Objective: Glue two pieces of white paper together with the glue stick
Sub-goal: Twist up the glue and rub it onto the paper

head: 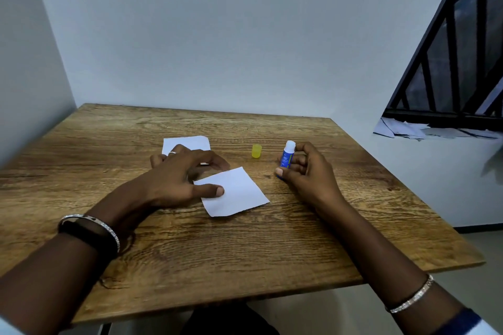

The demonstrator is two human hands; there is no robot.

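Right hand (304, 171) curls round the blue glue stick (286, 156), holding it upright (white tip bare at the top) low over the wooden worktop (217, 253). Left hand (182, 171) lies spread with loose fingers, its thumb pressing the left corner of the nearer paper (236, 193) and its fingers over the farther paper (187, 142). A yellow cap (256, 150) stands between the farther paper and the glue stick.

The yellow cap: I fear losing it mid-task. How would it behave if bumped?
The yellow cap stands on end on the table, so it probably slides rather than rolls. Small plastic, likely very light. Tipped over, its round body could roll.
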